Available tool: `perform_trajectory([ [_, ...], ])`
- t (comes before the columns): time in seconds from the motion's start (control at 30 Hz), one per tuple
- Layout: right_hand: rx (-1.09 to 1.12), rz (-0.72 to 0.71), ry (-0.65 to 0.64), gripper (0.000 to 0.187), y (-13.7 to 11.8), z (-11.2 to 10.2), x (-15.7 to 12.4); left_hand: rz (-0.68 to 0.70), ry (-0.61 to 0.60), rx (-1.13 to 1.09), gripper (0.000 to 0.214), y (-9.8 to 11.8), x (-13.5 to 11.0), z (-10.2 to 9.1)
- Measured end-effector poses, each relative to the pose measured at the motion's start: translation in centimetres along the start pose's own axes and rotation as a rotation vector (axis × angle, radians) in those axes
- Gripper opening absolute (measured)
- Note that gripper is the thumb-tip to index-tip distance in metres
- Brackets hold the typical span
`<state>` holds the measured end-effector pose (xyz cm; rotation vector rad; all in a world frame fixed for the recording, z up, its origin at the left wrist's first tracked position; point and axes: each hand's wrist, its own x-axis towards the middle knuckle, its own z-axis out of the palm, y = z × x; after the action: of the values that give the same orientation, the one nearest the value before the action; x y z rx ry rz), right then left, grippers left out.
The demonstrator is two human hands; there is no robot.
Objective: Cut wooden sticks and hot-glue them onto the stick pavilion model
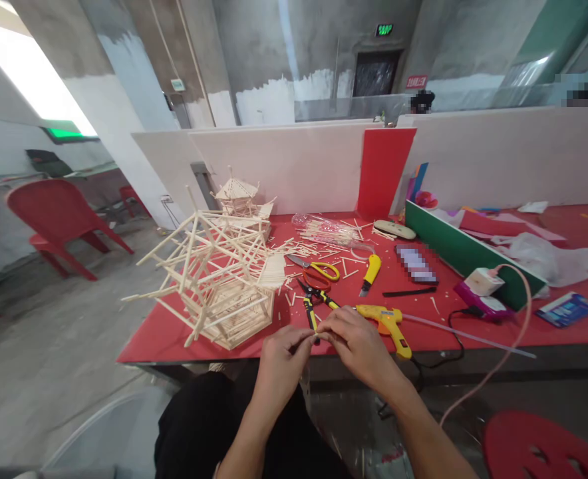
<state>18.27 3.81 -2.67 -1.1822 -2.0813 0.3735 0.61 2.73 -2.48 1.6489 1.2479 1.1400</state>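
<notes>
My left hand [285, 359] and my right hand [358, 342] meet at the table's front edge, fingertips pinched close together. Something small and pale shows between them, too small to name. Just beyond the fingers lie pliers with black and yellow handles [309, 311]. Right of them rests a yellow hot glue gun [381, 316] with a long clear glue stick in its back. To the left stands a large open frame model of thin wooden sticks [199, 266], with a smaller stick pavilion [237, 189] behind it.
Scissors with yellow and red handles [324, 269], a yellow utility knife [371, 271] and loose wooden sticks [328, 231] lie on the red tabletop [149, 332]. A phone [416, 263], a green board [468, 253] and a white plug [483, 282] with a cable are to the right.
</notes>
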Motion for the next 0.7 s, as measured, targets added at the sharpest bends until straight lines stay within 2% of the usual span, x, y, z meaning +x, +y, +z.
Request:
perform_trajectory([
  [0.17,0.02,-0.019,0.004,0.017,-0.6,0.3,-0.9,-0.019,-0.007,-0.03,0.017,0.0,-0.6,-0.1],
  [0.3,0.089,0.048,0.044,0.022,-0.4,-0.1,-0.1,-0.052,0.117,-0.12,0.017,-0.9,-0.7,0.1],
  [0.37,0.065,0.129,0.082,0.028,0.7,-0.3,1.7,-0.143,0.184,-0.212,0.019,-1.6,-0.7,0.1],
  [0.47,-0.034,0.221,0.126,0.025,3.7,0.1,6.0,-0.285,0.263,-0.406,0.028,-2.3,-0.7,0.2],
  [0.6,-0.046,0.258,0.103,0.029,7.9,2.3,11.5,-0.378,0.32,-0.598,0.036,-2.3,-0.6,0.3],
  [0.7,0.001,0.236,0.184,0.031,9.9,4.0,13.4,-0.396,0.328,-0.657,0.038,-2.0,-0.4,0.1],
])
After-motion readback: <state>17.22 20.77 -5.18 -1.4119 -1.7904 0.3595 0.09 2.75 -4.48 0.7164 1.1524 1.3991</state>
